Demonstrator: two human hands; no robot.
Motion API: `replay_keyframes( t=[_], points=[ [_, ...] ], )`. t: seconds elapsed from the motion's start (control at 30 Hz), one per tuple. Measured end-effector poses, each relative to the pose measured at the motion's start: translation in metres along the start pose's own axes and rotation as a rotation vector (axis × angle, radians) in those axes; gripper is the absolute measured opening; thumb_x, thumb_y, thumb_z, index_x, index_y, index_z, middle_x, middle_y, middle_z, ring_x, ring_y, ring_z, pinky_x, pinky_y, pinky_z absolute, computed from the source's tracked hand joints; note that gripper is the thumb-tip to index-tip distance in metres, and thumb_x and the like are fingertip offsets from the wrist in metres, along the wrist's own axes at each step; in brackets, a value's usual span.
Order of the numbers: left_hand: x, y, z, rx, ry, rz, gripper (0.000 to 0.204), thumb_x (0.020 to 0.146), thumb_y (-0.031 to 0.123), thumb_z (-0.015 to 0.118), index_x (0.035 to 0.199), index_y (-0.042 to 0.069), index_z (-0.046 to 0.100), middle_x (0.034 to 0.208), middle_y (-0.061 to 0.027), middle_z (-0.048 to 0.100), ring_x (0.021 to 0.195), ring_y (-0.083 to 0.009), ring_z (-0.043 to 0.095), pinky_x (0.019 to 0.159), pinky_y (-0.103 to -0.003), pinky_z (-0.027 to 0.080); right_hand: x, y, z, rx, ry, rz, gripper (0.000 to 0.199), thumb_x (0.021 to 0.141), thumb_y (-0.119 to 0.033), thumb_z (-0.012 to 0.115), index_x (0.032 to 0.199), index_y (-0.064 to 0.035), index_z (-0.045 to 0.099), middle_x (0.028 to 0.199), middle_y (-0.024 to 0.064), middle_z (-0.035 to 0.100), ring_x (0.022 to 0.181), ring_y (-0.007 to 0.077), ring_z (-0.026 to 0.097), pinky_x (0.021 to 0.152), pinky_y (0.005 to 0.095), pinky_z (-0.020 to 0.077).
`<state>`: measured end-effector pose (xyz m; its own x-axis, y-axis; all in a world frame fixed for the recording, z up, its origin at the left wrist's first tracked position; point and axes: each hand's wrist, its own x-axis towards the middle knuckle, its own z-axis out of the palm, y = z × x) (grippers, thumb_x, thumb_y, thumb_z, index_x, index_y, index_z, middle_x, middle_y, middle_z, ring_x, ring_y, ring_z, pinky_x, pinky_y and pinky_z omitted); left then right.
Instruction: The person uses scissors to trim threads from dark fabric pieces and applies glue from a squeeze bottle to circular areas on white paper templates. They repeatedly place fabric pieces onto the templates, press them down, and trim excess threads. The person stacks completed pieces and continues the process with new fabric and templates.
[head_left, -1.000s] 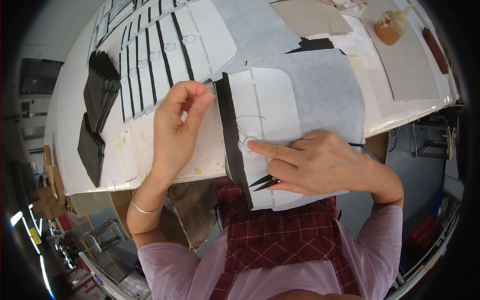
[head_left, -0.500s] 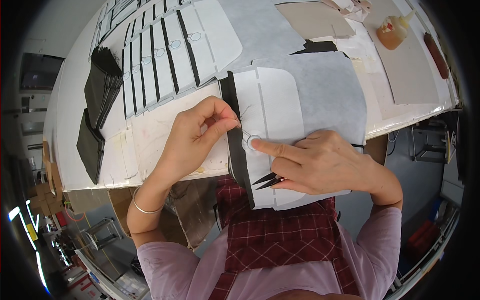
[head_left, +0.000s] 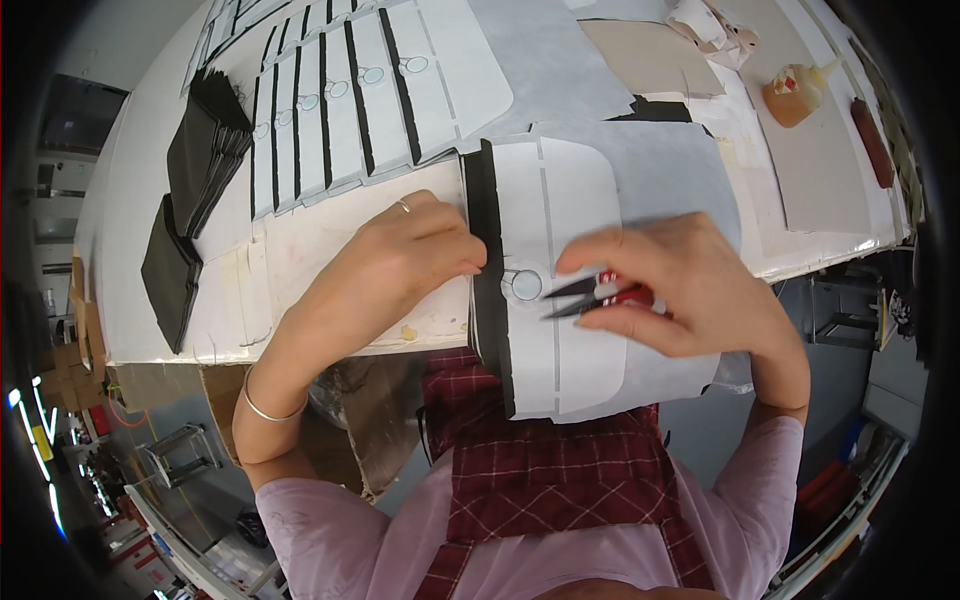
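R hand [head_left: 668, 285] grips snips [head_left: 630, 297] nr disc [head_left: 526, 285], L hand [head_left: 405, 252] pinched closed nr blk strip [head_left: 490, 310], contents unclear

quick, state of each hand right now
Left hand: pinched closed at the black strip; whether holding anything cannot be told.
Right hand: closed around red-and-black snips, blades apart.

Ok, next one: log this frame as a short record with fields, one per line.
Left hand: fingers pinched at the left edge of a black strip; anything between them is too small to tell
Right hand: slightly blurred, holding red-handled snips, blades parted
Blade tips: just right of a round pale disc
Disc lies on: white panel, right of the black strip
Upper left: overlapping similar panels; black folded stacks
Upper right: amber bottle
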<state>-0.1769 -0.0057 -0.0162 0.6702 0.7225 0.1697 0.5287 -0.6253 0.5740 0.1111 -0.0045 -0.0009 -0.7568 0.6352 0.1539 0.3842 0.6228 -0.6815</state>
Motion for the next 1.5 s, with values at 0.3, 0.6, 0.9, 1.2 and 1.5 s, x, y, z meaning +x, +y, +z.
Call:
replay_keyframes(
  t=[0.3,0.6,0.9,1.2,1.5],
  points=[
    [0.006,-0.003,0.013,-0.492,-0.008,-0.317,0.012,0.099,0.012,0.062,0.099,0.0,0.059,0.088,-0.0053,0.061,0.082,-0.0124,0.058,0.072,-0.028,0.049,0.043,0.013,-0.02,-0.248,-0.23,-0.003,0.038,0.092,-0.042,0.067,0.077,-0.0073,0.06,0.054,0.0107,0.053,0.053,0.0364,0.053,0.052,0.043,0.0375],
    [0.006,-0.006,0.018,-0.671,-0.021,-0.403,0.015,0.102,0.014,0.059,0.101,-0.001,0.059,0.089,-0.0028,0.061,0.082,-0.0087,0.057,0.073,-0.025,0.049,0.068,0.018,-0.014,-0.274,-0.321,0.022,0.041,0.09,-0.036,0.067,0.066,-0.0044,0.058,0.053,0.0138,0.051,0.055,0.0379,0.052,0.053,0.0445,0.0375],
    [0.006,-0.006,0.02,-0.672,-0.014,-0.416,0.016,0.103,0.015,0.058,0.102,-0.001,0.059,0.089,-0.0022,0.059,0.082,-0.0085,0.056,0.074,-0.025,0.049,0.074,0.017,-0.014,-0.229,-0.385,0.058,0.04,0.09,-0.035,0.067,0.066,-0.0043,0.059,0.053,0.013,0.05,0.054,0.0361,0.05,0.054,0.043,0.0373],
    [0.006,-0.007,0.02,-0.658,-0.021,-0.425,0.017,0.103,0.017,0.058,0.102,-0.001,0.059,0.089,-0.0011,0.059,0.082,-0.0079,0.055,0.075,-0.025,0.049,0.072,0.018,-0.013,-0.212,-0.368,0.033,0.043,0.091,-0.034,0.066,0.063,-0.0033,0.053,0.052,0.0131,0.048,0.053,0.0359,0.047,0.054,0.0433,0.0362],
    [0.003,-0.006,0.02,-0.651,0.023,-0.423,0.014,0.102,0.014,0.058,0.101,0.0,0.059,0.086,-0.0003,0.057,0.079,-0.0075,0.053,0.074,-0.025,0.048,0.079,0.018,-0.012,-0.21,-0.428,0.017,0.042,0.091,-0.034,0.066,0.064,-0.0045,0.054,0.052,0.0119,0.045,0.053,0.0348,0.046,0.054,0.0429,0.0355]
  ],
)
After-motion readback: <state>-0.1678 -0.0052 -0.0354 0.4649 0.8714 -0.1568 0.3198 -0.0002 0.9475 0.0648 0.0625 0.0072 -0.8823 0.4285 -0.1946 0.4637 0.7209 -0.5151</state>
